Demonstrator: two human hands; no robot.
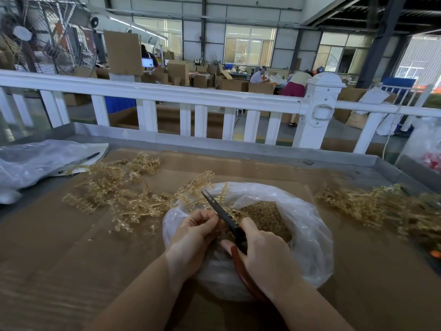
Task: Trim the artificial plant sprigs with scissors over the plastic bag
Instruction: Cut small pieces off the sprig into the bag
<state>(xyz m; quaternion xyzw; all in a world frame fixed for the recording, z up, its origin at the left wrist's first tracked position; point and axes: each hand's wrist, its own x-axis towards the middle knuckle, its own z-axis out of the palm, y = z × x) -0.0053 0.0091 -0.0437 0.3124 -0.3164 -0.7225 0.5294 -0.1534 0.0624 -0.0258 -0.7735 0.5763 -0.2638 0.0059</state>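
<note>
Left hand [195, 231] pinches a light, springy sprig [229, 215] by its stem over the plastic bag [307, 225]; right hand [265, 249] grips the scissors [220, 212], blades apparently closed.

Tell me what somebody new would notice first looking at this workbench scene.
Probably the two hands at the bottom centre: the right hand grips red-handled scissors, the left hand pinches a sprig beside the blades, both over an open plastic bag holding tan trimmings. Next, the tan sprig piles spread over the cardboard on either side, and the white fence behind the table.
</note>
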